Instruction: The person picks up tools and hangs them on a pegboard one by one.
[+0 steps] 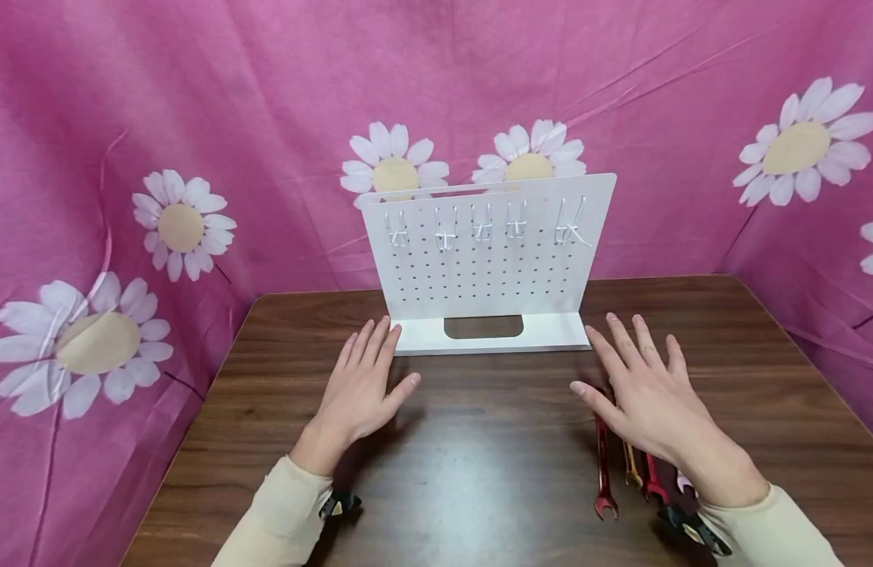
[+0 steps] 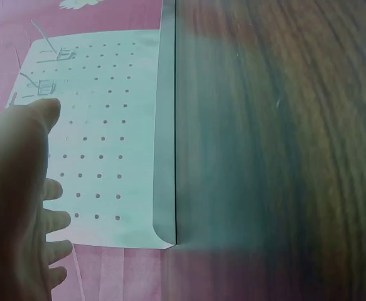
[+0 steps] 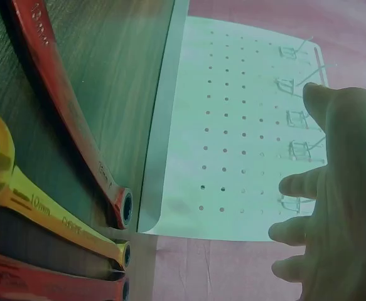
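A white pegboard (image 1: 482, 279) stands upright on its flat base, with several wire hooks (image 1: 482, 228) along its upper part. My left hand (image 1: 361, 386), palm down with straight fingers, has its fingertips right at the base's left front corner. On the other side my right hand (image 1: 649, 402) spreads its fingers, the index fingertip near the base's right corner. Below and partly hidden by it lie a red wrench (image 1: 603, 465), a yellow wrench (image 3: 51, 216), a second red wrench (image 3: 57, 282) and a pinkish wrench (image 1: 683, 482). Neither hand holds anything.
The brown wooden table (image 1: 464, 457) carries everything. Pink cloth (image 1: 280, 94) printed with large white daisies hangs behind it and along both sides. A dark strap (image 1: 340, 505) shows under the left wrist, another (image 1: 694, 529) under the right.
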A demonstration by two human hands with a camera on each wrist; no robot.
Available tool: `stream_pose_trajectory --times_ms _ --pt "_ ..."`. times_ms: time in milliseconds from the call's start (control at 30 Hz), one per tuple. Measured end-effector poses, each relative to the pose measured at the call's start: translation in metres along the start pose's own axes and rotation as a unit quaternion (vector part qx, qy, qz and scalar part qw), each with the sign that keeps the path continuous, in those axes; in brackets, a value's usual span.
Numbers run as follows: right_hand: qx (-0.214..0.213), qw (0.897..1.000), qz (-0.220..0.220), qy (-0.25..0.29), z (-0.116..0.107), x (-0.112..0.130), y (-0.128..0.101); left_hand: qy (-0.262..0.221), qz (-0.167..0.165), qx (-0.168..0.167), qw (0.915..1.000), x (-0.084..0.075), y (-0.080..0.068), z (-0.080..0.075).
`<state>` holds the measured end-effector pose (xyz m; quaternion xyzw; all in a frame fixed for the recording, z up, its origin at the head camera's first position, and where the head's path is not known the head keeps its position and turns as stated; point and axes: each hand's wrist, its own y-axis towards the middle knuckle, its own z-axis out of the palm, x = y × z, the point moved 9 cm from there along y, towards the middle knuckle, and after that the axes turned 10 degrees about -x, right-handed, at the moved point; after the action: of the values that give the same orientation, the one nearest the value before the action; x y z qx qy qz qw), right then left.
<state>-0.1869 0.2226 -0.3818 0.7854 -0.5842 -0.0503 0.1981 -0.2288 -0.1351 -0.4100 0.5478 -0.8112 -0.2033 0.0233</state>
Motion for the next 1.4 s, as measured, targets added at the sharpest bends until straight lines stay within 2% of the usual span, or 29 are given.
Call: stream_pose_trajectory --times_ms 200,500,733,900,1133,1400 --pt "0.002 1.0 0.006 0.019 -0.001 -0.001 -0.002 -0.035 -0.007 -0.002 0.9993 0.005 0.008 0.0" --pt "0.002 0.997 0.006 0.073 -0.008 0.002 -0.002 -0.083 0.003 -0.05 0.9953 0.007 0.02 -0.011" --pt "-0.027 0.994 -0.004 0.107 -0.014 0.002 0.0 -0.123 -0.025 -0.06 0.9902 0.018 0.024 -0.012" --pt "-0.045 0.989 0.017 0.139 -0.019 0.0 -0.004 -0.168 -0.057 -0.057 0.9825 0.028 0.026 -0.008" --pt "-0.054 0.987 0.059 0.142 -0.02 -0.008 -0.008 -0.21 -0.091 -0.077 0.9704 0.043 0.035 -0.008" --pt "-0.064 0.978 0.096 0.173 -0.015 -0.018 -0.015 -0.263 -0.125 -0.093 0.9522 0.056 0.045 -0.007"
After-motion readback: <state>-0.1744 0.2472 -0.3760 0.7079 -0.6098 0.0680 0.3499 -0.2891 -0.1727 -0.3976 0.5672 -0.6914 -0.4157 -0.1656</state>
